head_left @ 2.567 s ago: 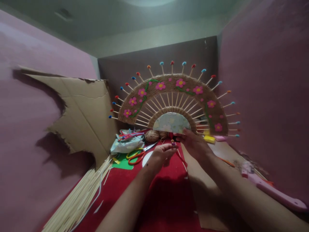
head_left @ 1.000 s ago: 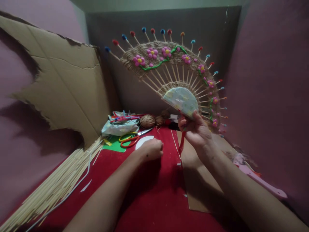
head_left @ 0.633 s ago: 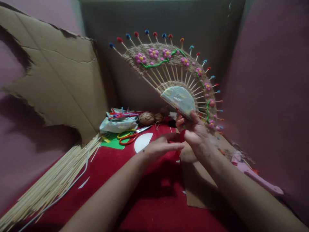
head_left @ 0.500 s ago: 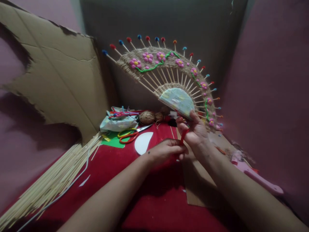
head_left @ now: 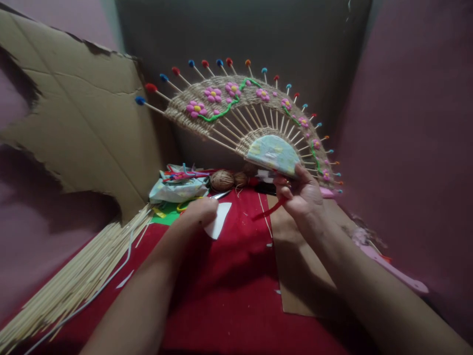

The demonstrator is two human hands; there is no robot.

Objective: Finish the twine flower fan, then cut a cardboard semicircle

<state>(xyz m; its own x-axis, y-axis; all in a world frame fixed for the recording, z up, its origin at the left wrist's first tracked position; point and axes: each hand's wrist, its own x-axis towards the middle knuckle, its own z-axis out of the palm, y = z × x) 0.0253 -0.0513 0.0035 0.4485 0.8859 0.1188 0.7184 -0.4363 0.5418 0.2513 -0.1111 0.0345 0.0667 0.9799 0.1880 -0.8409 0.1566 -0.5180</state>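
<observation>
Left hand [head_left: 202, 209] has moved leftward (its grip I cannot tell); right hand [head_left: 303, 193] holds the fan [head_left: 271, 150].

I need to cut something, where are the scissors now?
In the head view, left of centre, the scissors lie partly hidden behind the left hand, near the green sheet and twine ball.

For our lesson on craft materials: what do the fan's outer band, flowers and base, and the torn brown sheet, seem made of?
Outer band: probably twine, matte, judging by its coarse woven strands.
Flowers: clay or foam perhaps, smooth, with puffy petals.
Base: perhaps paper or plastic film, faintly shiny, with a pale printed pattern.
Sheet: likely cardboard, matte, with crease lines and ragged edges.
</observation>
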